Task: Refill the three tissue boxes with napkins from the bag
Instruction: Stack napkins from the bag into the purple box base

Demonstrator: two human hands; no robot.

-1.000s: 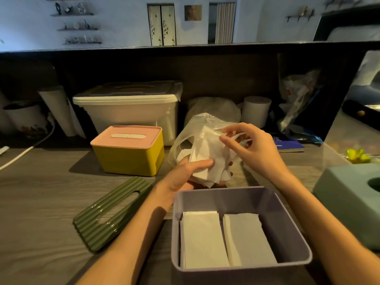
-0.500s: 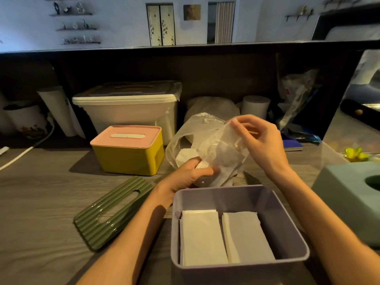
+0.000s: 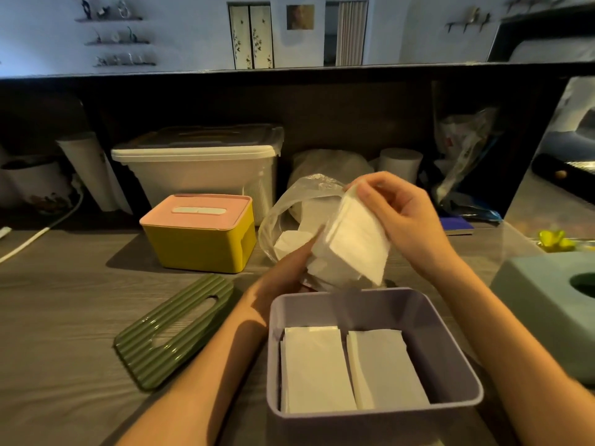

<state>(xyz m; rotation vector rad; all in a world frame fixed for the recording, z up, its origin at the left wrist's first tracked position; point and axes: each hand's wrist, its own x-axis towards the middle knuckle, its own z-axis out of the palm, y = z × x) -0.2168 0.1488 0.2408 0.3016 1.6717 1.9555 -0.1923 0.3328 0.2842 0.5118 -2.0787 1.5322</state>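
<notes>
We see a matt white stack of soft paper napkins point(image 3: 355, 243) pinched in the right hand point(image 3: 399, 217), edges slightly fuzzy. Just left of that grip, a thin clear crinkled plastic bag point(image 3: 289, 201), glossy with wrinkle highlights, which the left hand point(image 3: 283, 278) touches. Below the grip we note a smooth lilac plastic open box point(image 3: 444, 320), satin sheen, matt paper inside. Left of the grip: a yellow plastic box with pink lid point(image 3: 199, 233), smooth, semi-gloss. Lower left, a ribbed olive-green plastic lid point(image 3: 174, 329), glossy on ridges. Right of the grip, a matt pale-teal box point(image 3: 541, 304). All rest on a grey wood-grain tabletop point(image 3: 64, 317), matt, laminate-looking.
</notes>
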